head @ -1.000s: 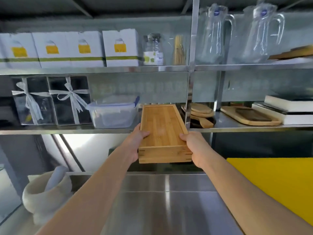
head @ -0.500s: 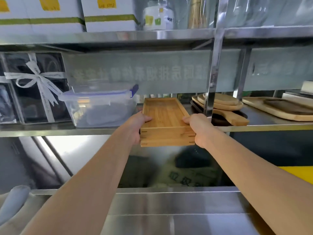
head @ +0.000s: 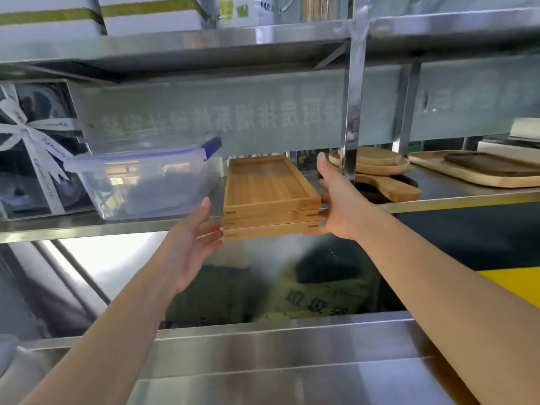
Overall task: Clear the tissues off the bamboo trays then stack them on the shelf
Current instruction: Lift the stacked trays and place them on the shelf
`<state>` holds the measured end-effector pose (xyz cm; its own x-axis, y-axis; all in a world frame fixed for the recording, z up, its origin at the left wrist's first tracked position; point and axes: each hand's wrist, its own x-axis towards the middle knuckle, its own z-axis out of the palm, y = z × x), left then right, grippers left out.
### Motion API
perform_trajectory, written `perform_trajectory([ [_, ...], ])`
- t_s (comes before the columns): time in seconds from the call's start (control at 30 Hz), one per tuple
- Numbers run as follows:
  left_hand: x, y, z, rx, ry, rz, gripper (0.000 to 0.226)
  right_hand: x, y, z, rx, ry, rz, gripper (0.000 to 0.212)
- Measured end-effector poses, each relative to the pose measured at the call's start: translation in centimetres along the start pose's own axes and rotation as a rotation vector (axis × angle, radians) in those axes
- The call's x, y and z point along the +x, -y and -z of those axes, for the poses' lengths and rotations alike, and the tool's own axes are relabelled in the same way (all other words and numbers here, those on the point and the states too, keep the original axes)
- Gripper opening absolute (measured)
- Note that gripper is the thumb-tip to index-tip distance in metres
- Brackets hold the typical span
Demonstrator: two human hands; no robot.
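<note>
A stack of three bamboo trays rests on the middle steel shelf, its front end sticking out a little past the shelf's edge. No tissues show in the top tray. My left hand hangs just left of the stack's front corner, palm up and fingers spread, holding nothing. My right hand lies flat against the right side of the stack, thumb raised and fingers apart, touching the wood without closing around it.
A clear plastic box with a blue clip stands left of the trays. A steel upright and round wooden boards sit close on the right. More boards lie further right. Below are the steel counter and a yellow board.
The stack has been pushed further onto the shelf. Both hands have let go of its front corners: the left has dropped away open, the right has slid to the stack's side.
</note>
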<state>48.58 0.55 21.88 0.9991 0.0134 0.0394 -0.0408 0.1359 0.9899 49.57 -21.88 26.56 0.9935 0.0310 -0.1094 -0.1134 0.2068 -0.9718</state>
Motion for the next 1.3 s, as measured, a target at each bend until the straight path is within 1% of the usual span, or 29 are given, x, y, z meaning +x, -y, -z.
perform_trajectory([
  [0.03, -0.6, 0.5, 0.1, 0.098, 0.003, -0.083, 0.068, -0.4, -0.3, 0.4, 0.033, 0.024, 0.044, 0.047],
  [0.07, -1.1, 0.9, 0.0, 0.210, -0.017, -0.137, 0.075, -0.7, -0.9, 0.9, 0.007, 0.048, 0.114, 0.049],
  [0.1, -1.4, 1.2, -0.2, 0.314, -0.053, -0.171, 0.077, -0.9, -1.6, 1.3, -0.082, 0.094, 0.172, 0.056],
  [0.13, -1.7, 1.4, -0.5, 0.411, -0.061, -0.208, 0.079, -1.0, -2.6, 1.6, -0.200, 0.116, 0.215, 0.074],
  [0.17, -1.8, 1.6, -0.8, 0.492, -0.032, -0.238, 0.080, -1.2, -3.4, 1.8, -0.301, 0.158, 0.240, 0.089],
  [0.2, -1.9, 1.8, -1.2, 0.547, 0.015, -0.252, 0.081, -1.4, -4.1, 2.0, -0.361, 0.198, 0.258, 0.091],
  [0.23, -2.0, 2.0, -1.6, 0.577, 0.058, -0.271, 0.078, -1.6, -4.6, 2.1, -0.412, 0.215, 0.290, 0.080],
  [0.27, -1.8, 2.2, -1.8, 0.576, 0.094, -0.297, 0.070, -1.8, -4.9, 2.1, -0.465, 0.230, 0.325, 0.067],
  [0.3, -1.8, 2.2, -2.2, 0.562, 0.121, -0.322, 0.060, -2.0, -5.2, 1.9, -0.526, 0.233, 0.362, 0.060],
  [0.37, -1.6, 2.2, -2.6, 0.545, 0.124, -0.367, 0.043, -1.8, -5.7, 1.4, -0.637, 0.187, 0.427, 0.053],
  [0.43, -1.3, 2.4, -2.7, 0.564, 0.087, -0.400, 0.036, -1.6, -5.7, 1.2, -0.769, 0.076, 0.437, 0.051],
  [0.5, -0.9, 2.7, -2.5, 0.595, 0.049, -0.418, 0.036, -1.6, -5.7, 1.3, -0.828, 0.039, 0.413, 0.051],
  [0.6, -0.3, 3.1, -2.1, 0.668, 0.020, -0.423, 0.046, -1.0, -5.9, 1.3, -0.845, 0.039, 0.457, 0.049],
  [0.67, 0.3, 3.0, -1.9, 0.707, 0.008, -0.435, 0.048, 0.3, -6.3, 1.4, -0.890, -0.026, 0.482, 0.044],
  [0.73, 1.2, 2.7, -1.7, 0.769, -0.018, -0.448, 0.047, 1.3, -6.4, 1.3, -0.996, -0.107, 0.463, 0.040],
  [0.83, 3.1, 2.3, -1.5, 0.947, -0.087, -0.454, 0.051, 2.1, -5.7, 1.1, -1.137, -0.127, 0.461, 0.037],
  [0.9, 4.4, 2.0, -1.3, 1.077, -0.138, -0.448, 0.050, 2.3, -4.9, 0.8, -1.199, -0.127, 0.448, 0.037],
  [0.93, 4.9, 1.9, -1.3, 1.102, -0.148, -0.443, 0.048, 2.4, -4.6, 0.6, -1.242, -0.131, 0.438, 0.037],
  [1.07, 6.8, 1.7, -1.3, 1.105, -0.168, -0.424, 0.044, 3.7, -3.8, 0.3, -1.386, -0.134, 0.421, 0.042],
  [1.17, 7.8, 1.8, -0.9, 1.092, -0.189, -0.389, 0.041, 5.1, -4.0, 0.3, -1.355, -0.127, 0.418, 0.041],
  [1.3, 7.9, 2.0, -0.9, 1.076, -0.214, -0.413, 0.039, 5.6, -3.8, 0.5, -1.317, -0.071, 0.403, 0.038],
])
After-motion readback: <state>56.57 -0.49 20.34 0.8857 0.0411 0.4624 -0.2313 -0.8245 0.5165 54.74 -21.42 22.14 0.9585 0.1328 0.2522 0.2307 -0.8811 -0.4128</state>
